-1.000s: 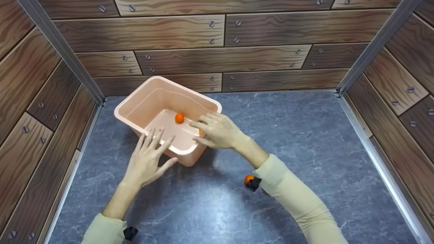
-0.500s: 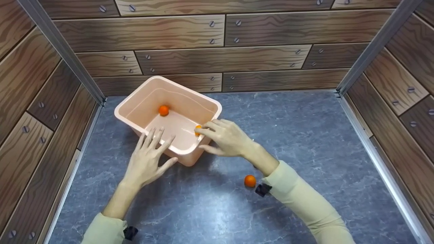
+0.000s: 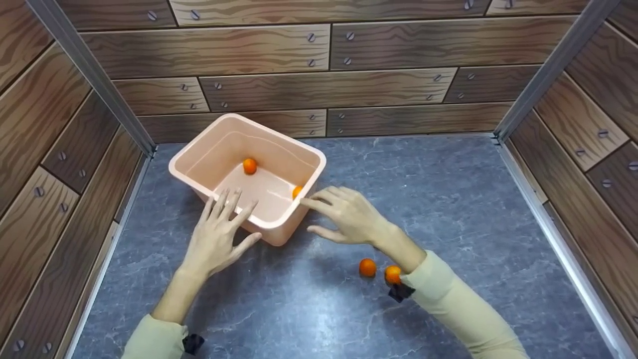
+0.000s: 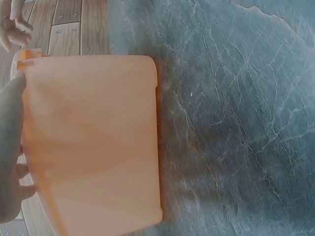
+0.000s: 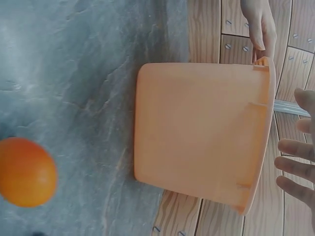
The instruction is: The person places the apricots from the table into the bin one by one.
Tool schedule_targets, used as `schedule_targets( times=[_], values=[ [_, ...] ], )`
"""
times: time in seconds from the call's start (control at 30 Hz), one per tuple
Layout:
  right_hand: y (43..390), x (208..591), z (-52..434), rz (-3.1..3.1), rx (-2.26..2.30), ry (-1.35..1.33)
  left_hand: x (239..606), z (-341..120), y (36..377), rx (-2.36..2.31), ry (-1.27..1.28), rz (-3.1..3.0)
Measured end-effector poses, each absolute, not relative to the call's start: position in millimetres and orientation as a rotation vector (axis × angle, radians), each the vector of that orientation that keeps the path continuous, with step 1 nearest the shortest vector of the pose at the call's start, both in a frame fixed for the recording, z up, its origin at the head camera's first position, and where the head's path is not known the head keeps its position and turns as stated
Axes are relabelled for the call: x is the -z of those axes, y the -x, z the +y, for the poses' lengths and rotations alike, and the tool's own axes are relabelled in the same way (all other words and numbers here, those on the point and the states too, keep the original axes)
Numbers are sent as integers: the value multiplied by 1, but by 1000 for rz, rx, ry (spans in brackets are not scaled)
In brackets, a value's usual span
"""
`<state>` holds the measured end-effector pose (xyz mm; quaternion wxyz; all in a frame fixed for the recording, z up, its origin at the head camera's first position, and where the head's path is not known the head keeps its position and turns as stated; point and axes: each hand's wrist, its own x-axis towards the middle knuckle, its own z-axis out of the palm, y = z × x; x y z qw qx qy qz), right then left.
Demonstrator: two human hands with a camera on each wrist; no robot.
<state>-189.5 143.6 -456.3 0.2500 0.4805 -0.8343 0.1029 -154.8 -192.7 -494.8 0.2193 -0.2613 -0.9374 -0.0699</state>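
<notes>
Now | left hand (image 3: 217, 238) spread on tub (image 3: 192, 180) rim | right hand (image 3: 349, 215) spread, seemingly untouching | two oranges (image 3: 368, 268) near sleeve (image 3: 448, 299)

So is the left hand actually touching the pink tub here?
Touching. In the head view the left hand lies with straight fingers spread over the near rim of the pink tub; the left wrist view shows it against the tub's wall.

left hand (image 3: 217, 238) flat on the near rim of the pink tub (image 3: 199, 182), fingers spread. right hand (image 3: 349, 214) open just beside the tub's right corner, holding nothing. two oranges inside, one at the back (image 3: 249, 166), one by the right wall (image 3: 297, 191). two more (image 3: 367, 268) (image 3: 392, 274) side by side on the grey counter (image 3: 448, 199), near the right sleeve (image 3: 458, 304).
</notes>
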Motion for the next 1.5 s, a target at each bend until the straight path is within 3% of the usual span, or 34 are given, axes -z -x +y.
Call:
schedule_targets(
  times=[1.5],
  values=[
    [132, 572, 241, -2499, -68, -1191, 496, -192, 154, 193, 706, -2641]
  ],
)
